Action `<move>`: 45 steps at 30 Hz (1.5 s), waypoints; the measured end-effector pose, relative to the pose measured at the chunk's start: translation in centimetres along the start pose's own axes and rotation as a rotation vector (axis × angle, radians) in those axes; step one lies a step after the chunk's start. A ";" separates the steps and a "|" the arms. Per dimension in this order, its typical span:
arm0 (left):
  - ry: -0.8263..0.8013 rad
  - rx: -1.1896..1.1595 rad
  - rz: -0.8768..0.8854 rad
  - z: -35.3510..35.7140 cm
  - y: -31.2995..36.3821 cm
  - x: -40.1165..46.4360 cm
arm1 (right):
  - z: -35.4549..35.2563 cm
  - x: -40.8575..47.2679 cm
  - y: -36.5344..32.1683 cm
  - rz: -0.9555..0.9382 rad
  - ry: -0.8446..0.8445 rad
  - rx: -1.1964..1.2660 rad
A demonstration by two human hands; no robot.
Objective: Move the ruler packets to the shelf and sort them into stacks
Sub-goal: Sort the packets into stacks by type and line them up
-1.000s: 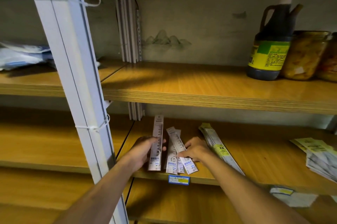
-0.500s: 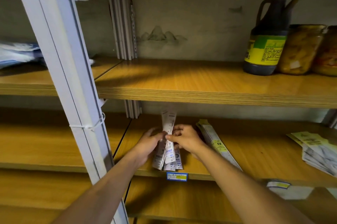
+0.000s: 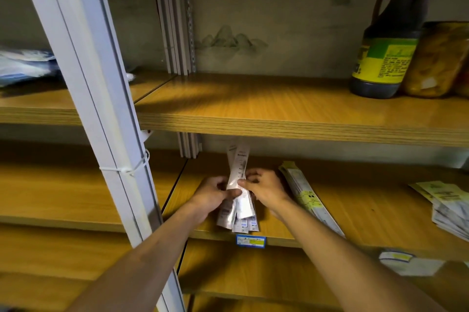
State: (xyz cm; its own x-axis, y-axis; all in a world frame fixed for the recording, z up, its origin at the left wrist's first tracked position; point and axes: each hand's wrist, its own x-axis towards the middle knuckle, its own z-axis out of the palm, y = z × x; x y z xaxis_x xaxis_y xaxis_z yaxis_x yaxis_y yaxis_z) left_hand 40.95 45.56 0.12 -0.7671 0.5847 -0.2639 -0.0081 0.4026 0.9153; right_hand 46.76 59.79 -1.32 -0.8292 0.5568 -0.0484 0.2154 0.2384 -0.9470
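Several white short ruler packets (image 3: 239,167) are bunched together over the front of the lower wooden shelf (image 3: 355,210). My left hand (image 3: 212,192) grips the bunch from the left and my right hand (image 3: 265,186) pinches it from the right. The packets stand tilted, their tops reaching under the upper shelf board. A pile of long ruler packets with yellow labels (image 3: 307,194) lies diagonally on the same shelf just right of my right hand.
A stack of yellow-and-white packets (image 3: 446,207) lies at the shelf's far right. A white metal upright (image 3: 101,113) stands left of my arms. On the upper shelf (image 3: 279,118) are a dark sauce bottle (image 3: 388,52) and a jar (image 3: 436,60). A blue price tag (image 3: 250,240) marks the shelf edge.
The short packets lay spread apart under my two hands; both hands have drawn them together into one bunch and lifted its far end up off the shelf.
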 end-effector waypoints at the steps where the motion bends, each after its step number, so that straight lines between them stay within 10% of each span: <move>1: 0.020 -0.008 -0.002 -0.1 -0.2 0.1 | -0.3 0.0 0.1 -0.003 0.000 -0.005; 16: 0.008 -0.456 -0.089 -0.9 -0.7 -0.6 | 1.4 -1.4 -1.2 0.012 -0.051 -0.065; 30: 0.117 -0.297 -0.072 -1.9 -2.4 -0.9 | 0.5 -1.5 1.6 0.227 0.014 -0.533; 45: 0.039 -0.363 -0.079 -1.2 -2.2 0.0 | -3.1 -1.7 1.0 0.265 -0.116 -0.463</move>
State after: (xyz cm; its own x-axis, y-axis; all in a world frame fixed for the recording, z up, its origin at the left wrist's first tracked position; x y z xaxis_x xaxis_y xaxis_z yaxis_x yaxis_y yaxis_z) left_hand 40.14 43.83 -1.51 -0.7790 0.5316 -0.3324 -0.2894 0.1654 0.9428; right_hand 50.01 61.58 -1.18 -0.7616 0.5600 -0.3260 0.6075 0.4418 -0.6601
